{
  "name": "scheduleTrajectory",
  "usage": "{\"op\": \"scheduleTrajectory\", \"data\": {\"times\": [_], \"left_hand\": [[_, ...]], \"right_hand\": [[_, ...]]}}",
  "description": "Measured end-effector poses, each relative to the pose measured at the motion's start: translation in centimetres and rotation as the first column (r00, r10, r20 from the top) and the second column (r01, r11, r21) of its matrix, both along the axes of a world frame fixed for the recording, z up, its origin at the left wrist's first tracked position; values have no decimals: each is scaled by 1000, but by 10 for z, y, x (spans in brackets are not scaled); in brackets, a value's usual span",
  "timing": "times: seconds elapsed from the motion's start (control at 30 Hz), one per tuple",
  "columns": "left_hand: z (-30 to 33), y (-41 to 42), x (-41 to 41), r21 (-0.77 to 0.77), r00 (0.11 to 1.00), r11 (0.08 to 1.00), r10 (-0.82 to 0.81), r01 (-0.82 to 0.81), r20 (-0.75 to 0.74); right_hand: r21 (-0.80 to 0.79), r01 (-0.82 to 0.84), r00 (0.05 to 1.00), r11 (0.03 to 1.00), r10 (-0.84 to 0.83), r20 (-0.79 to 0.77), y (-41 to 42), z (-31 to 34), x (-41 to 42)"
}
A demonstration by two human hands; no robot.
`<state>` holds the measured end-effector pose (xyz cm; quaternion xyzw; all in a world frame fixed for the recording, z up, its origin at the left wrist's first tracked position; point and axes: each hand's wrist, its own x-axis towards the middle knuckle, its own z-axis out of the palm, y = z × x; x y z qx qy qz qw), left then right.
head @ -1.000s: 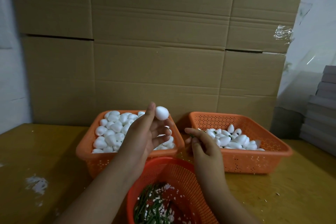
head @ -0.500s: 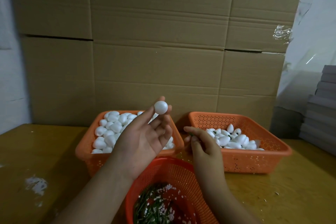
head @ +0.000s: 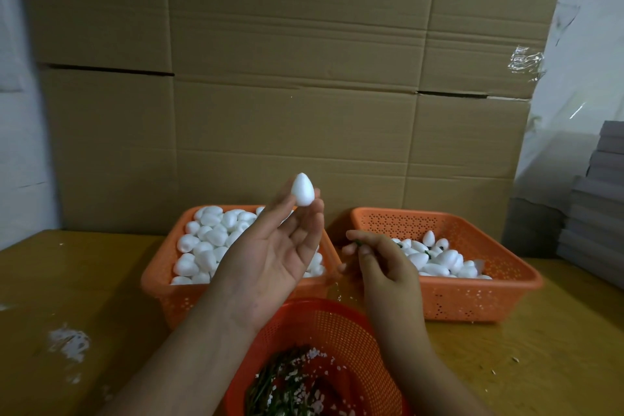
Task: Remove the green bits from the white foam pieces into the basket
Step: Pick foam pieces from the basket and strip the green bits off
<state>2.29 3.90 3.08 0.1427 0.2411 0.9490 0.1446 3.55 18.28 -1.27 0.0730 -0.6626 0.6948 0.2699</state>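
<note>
With my left hand [head: 270, 257] pinching a stripped foam egg [head: 303, 189] aloft and my right hand [head: 381, 263] pinching its green stem [head: 358, 242], I judge extraction done; next, drop the stem into the round basket [head: 337, 324] below.

Packing workshop, stacked cardboard cartons [head: 297, 84], orange sorting baskets [head: 472, 294], worn table [head: 84, 297]

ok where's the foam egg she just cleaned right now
In the head view, the foam egg is pinched at the left hand's fingertips, raised above the left basket of white pieces.
</note>
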Motion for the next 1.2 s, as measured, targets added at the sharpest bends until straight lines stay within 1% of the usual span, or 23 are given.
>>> {"op": "scheduleTrajectory", "data": {"times": [0.13, 0.23, 0.33, 0.4, 0.5, 0.57, 0.67, 0.77, 0.87, 1.0, 1.2], "left_hand": [[1, 2, 2, -55, 999, 998, 39, -40, -32], [0, 2, 2, -102, 998, 993, 50, -55, -46], [-2, 2, 1, -171, 993, 979, 100, -110, -70], [-3, 2, 0, -182, 989, 974, 120, -134, -85], [-2, 3, -1, -195, 988, 973, 98, -120, -116], [-3, 3, -1, -200, 987, 974, 85, -111, -134], [-2, 3, 1, -202, 983, 973, 77, -111, -168], [-2, 4, 1, -235, 976, 962, 97, -143, -194], [-3, 6, 3, -268, 976, 950, 108, -157, -191], [-4, 8, 3, -279, 982, 948, 113, -152, -151], [-4, 11, 3, -278, 985, 953, 77, -118, -155]], "right_hand": [[-29, -37, 999, 999, 37, -15, 0, 8, 5], [-22, -50, 998, 998, 49, -45, -1, 14, 8], [-15, -82, 993, 997, 80, -89, -2, 18, 12], [-5, -103, 989, 995, 102, -104, -2, 19, 14], [30, -108, 987, 994, 111, -115, -2, 20, 16], [23, -114, 986, 993, 116, -117, -2, 21, 16], [-18, -103, 989, 995, 100, -106, -1, 22, 17], [-6, -54, 992, 999, 53, -117, 0, 23, 18], [-47, -35, 991, 998, 28, -128, 3, 26, 17], [-155, -109, 984, 982, 84, -156, 3, 31, 18], [-150, -161, 977, 976, 135, -168, -2, 31, 21]]}}
